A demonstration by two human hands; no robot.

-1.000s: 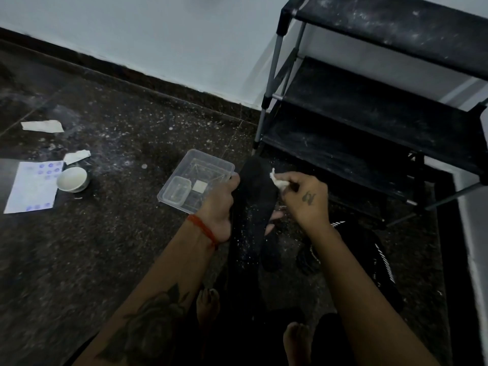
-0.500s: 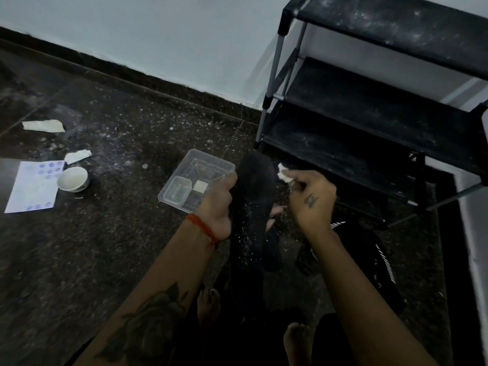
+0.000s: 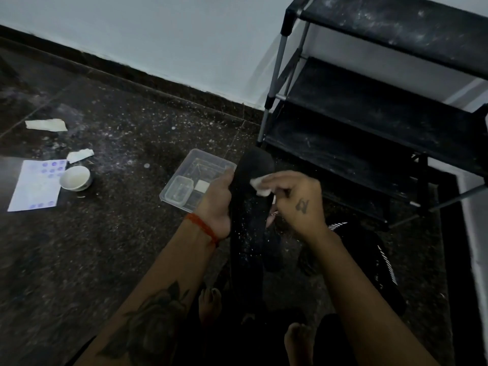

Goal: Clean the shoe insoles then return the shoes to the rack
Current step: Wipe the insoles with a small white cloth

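Note:
A long black insole (image 3: 249,220), speckled with white dust, stands upright in the middle of the view. My left hand (image 3: 215,204) grips its left edge near the top. My right hand (image 3: 295,199) pinches a small white wipe (image 3: 260,184) and presses it against the insole's upper right face. A black shoe with white stripes (image 3: 375,262) lies on the floor under my right forearm. The black shoe rack (image 3: 383,122) stands at the right, its shelves bare and dusty.
A clear plastic tray (image 3: 184,180) with small items sits just left of my left hand. Further left lie a white bowl (image 3: 75,178), a printed sheet (image 3: 37,186) and scraps of white paper (image 3: 46,125). My bare feet (image 3: 211,305) rest on the dark speckled floor.
My right hand moved the wipe from the insole's right edge onto its upper face. My left hand kept its grip on the insole.

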